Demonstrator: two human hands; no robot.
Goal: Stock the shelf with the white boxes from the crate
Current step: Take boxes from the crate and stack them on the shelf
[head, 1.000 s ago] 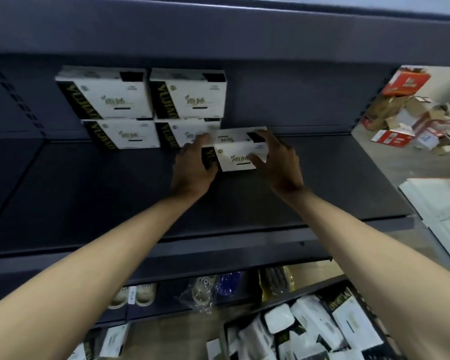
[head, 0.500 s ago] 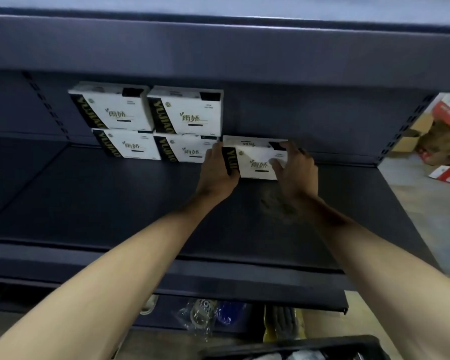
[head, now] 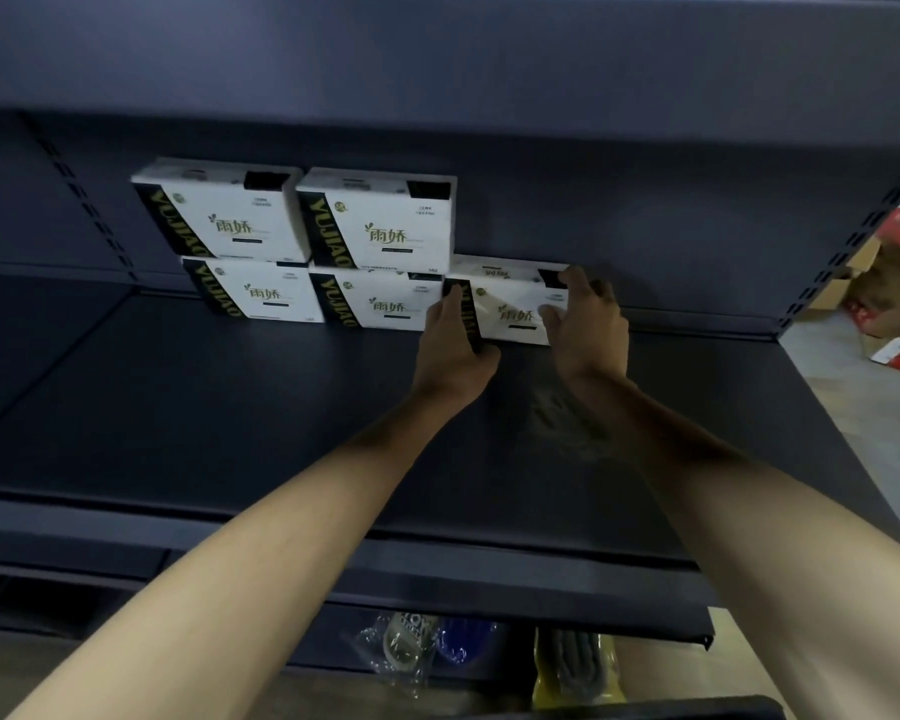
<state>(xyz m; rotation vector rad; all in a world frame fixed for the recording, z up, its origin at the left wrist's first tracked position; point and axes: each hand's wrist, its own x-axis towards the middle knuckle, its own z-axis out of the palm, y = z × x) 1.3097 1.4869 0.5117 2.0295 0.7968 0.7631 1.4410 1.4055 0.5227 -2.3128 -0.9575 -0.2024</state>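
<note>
left hand (head: pixel 455 348), right hand (head: pixel 589 324) grip white box (head: pixel 515 304) ends | left edge against stacked boxes (head: pixel 380 226) | shelf (head: pixel 230 407) extends rightward

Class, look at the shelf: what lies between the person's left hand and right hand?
The head view shows a white box between the left hand and right hand, on the shelf.

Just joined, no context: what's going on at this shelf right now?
A person is stocking a dark shelf with white boxes. The left hand grips the left end of a white box and the right hand grips its right end. The box is at the back of the shelf, right of the stacked boxes, four of them, two on two. It is not yet released.
</note>
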